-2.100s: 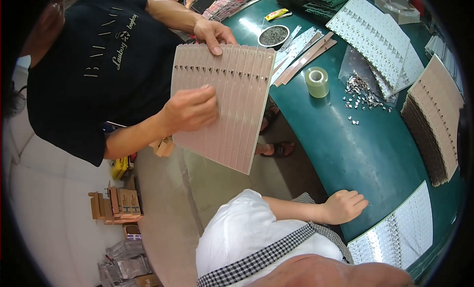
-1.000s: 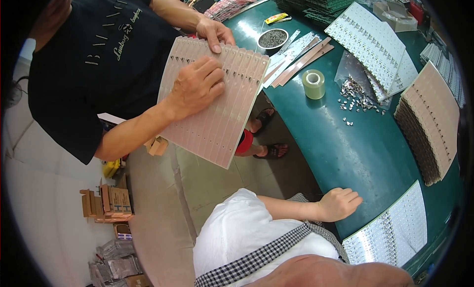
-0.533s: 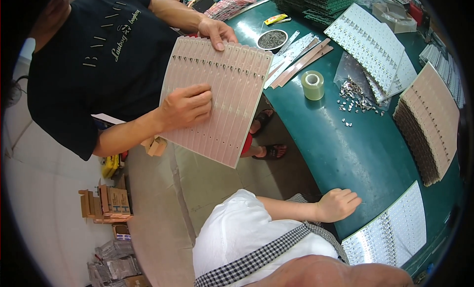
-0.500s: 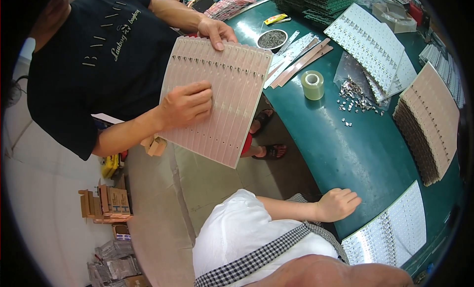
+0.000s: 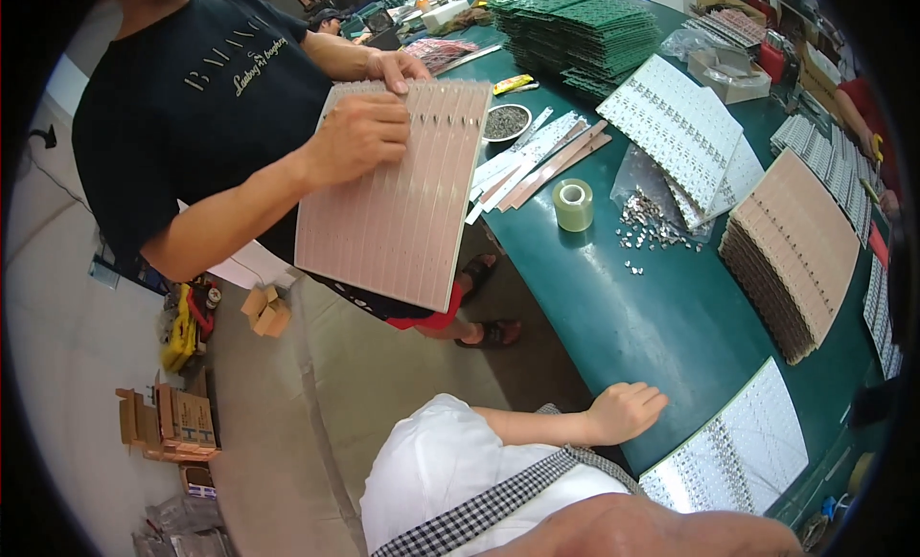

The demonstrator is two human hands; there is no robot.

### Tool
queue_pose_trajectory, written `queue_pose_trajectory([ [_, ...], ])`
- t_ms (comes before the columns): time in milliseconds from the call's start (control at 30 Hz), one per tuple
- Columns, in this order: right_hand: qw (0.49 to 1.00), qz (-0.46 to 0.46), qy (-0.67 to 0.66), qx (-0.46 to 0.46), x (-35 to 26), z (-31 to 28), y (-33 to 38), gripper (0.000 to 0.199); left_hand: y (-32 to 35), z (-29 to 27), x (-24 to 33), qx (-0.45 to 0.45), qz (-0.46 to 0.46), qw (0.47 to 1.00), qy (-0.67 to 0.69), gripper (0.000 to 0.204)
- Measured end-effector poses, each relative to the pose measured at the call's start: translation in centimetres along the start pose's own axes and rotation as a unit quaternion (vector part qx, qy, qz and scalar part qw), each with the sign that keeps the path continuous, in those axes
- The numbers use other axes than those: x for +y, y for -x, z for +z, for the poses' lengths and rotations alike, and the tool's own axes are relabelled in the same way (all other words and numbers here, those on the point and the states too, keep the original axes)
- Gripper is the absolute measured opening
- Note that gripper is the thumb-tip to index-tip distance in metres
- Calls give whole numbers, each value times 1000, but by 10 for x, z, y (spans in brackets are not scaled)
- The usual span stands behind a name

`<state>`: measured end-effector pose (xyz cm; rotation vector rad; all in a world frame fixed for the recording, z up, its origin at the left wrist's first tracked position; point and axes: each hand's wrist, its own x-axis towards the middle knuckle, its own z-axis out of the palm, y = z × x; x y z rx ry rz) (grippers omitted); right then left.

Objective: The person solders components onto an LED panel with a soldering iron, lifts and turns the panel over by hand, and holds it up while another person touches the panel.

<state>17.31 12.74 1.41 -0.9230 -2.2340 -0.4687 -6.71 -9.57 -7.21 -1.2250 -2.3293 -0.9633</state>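
Observation:
My left hand [image 5: 626, 412] rests closed at the edge of the green table [image 5: 632, 332]. Its fingers are curled in, and what lies inside them, if anything, is hidden. Nearest to it is a white circuit board panel [image 5: 738, 442] with rows of small dots. My right hand does not show. Across from me, a person in a dark T-shirt holds up a pinkish strip-patterned board [image 5: 402, 231]. One of that person's hands [image 5: 398, 70] grips its top edge, while the other hand [image 5: 359, 136] works against the face of it.
A tape roll [image 5: 574, 205], scattered small metal pieces [image 5: 650, 222], loose strips [image 5: 546, 169] and a bowl of small parts [image 5: 505, 123] sit on the table. Stacked pinkish boards [image 5: 791, 250], white panels [image 5: 676, 121] and green boards [image 5: 570, 25] stand around. Cardboard boxes [image 5: 182, 423] lie leftward.
The view has shifted slightly. The other person's working hand has moved from the middle of the board up toward its top. My left hand stays closed at the table edge.

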Motion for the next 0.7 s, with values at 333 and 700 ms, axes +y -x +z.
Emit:
queue_pose_trajectory([
  [333,998,-10,-20,67,65,7,40,19,1,-8,1,-20,0,1000,-4,6],
  [700,982,169,-82,30,107,46,97,31,4,15,-6,-43,8,999,0,10],
])
